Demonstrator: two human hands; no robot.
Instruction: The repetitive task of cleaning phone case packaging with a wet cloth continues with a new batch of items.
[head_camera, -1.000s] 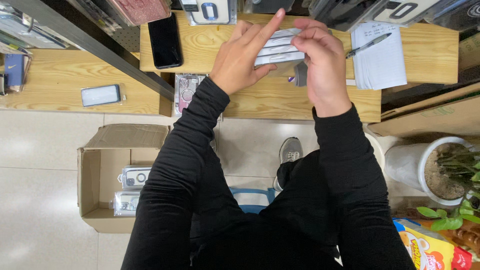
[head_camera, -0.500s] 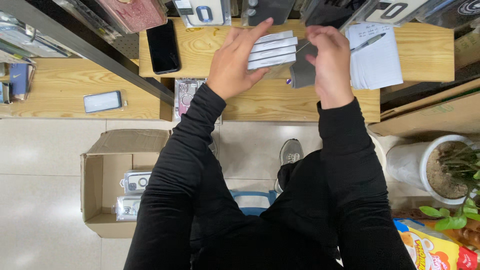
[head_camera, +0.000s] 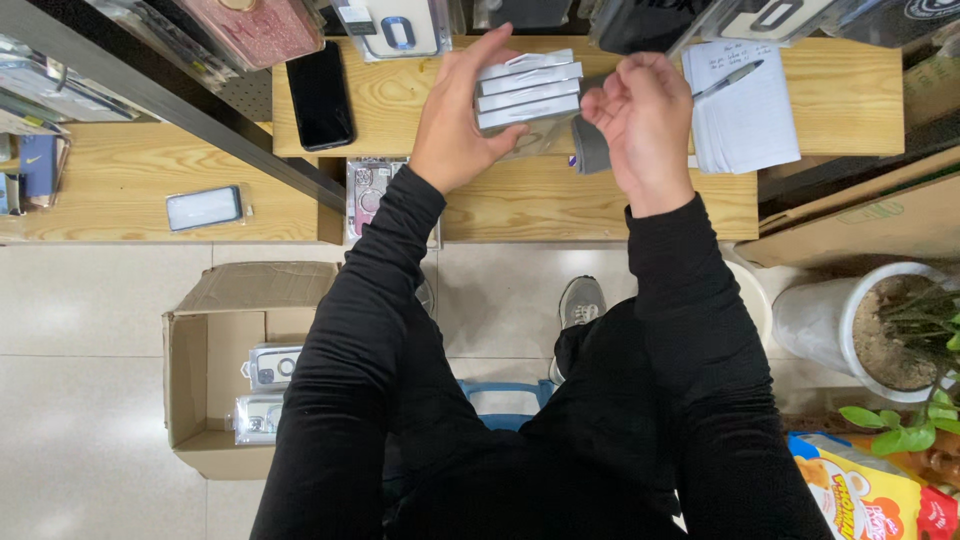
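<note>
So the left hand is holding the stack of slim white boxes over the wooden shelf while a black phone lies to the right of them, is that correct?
Not quite: in the head view the black phone lies to the left of the stack of slim white boxes, not the right. The left hand does hold the stack over the wooden shelf.

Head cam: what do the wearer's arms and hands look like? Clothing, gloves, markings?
Both arms wear long black sleeves, plain and close-fitting, reaching to the wrists. The left hand and right hand are bare: no gloves. No watch, ring, or markings are visible in this view. The sleeves show soft folds and no logos.
</note>
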